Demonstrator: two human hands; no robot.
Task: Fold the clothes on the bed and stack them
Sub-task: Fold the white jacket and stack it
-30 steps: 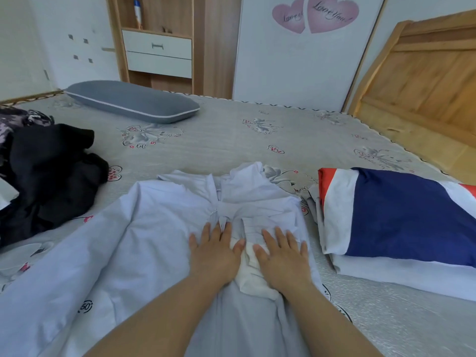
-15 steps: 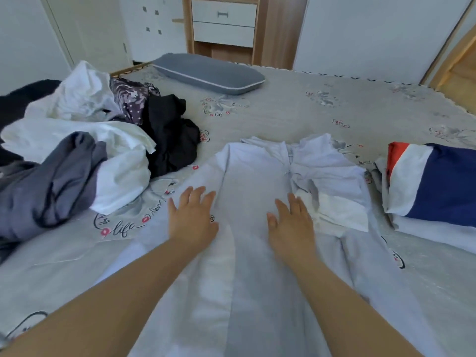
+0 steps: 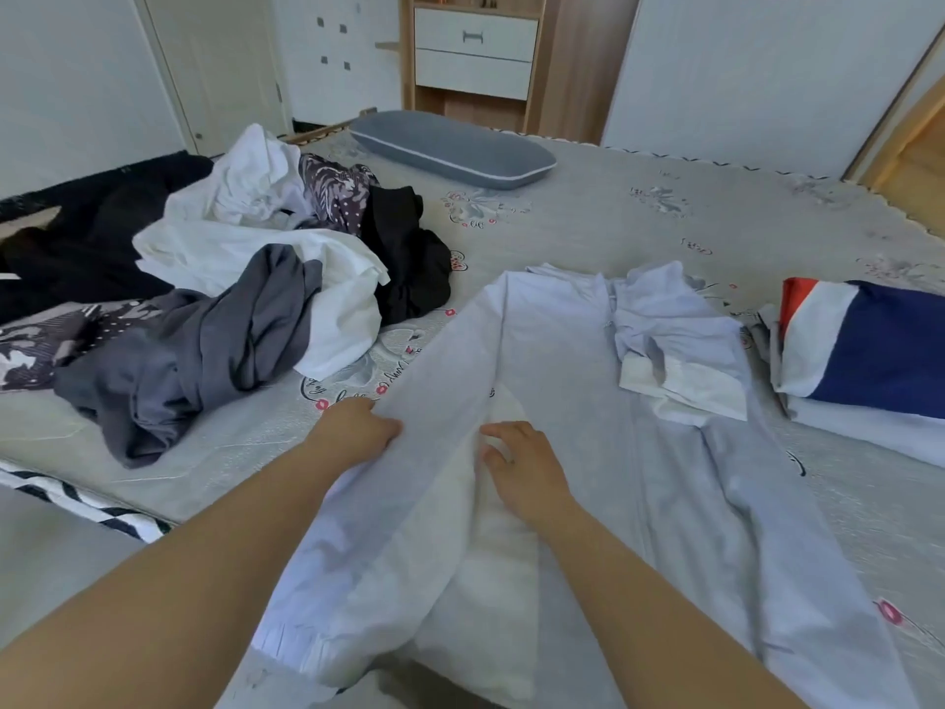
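Far left on the bed (image 3: 588, 232): a loose pile (image 3: 245, 278) of unfolded clothes, black, white, grey and patterned pieces tangled together. Behind it, toward the wall, a grey pillow (image 3: 452, 148) lies flat.

Centre: a pale blue garment (image 3: 557, 350) spread lengthwise on the bed, collar end away from the person, its right side already folded inward with white lining showing.

Left hand (image 3: 358, 432) at the garment's left edge, grip pinched on the cloth and lifting that edge up off the bed; the fingertips are hidden under the fabric, so how far they curl is hard to tell. Right hand (image 3: 521, 465) just beside it, fingers spread and loosely bent, resting on the white inner layer.

Far right: a folded stack (image 3: 864, 360), red, white and navy on top, white beneath, just beside the garment.
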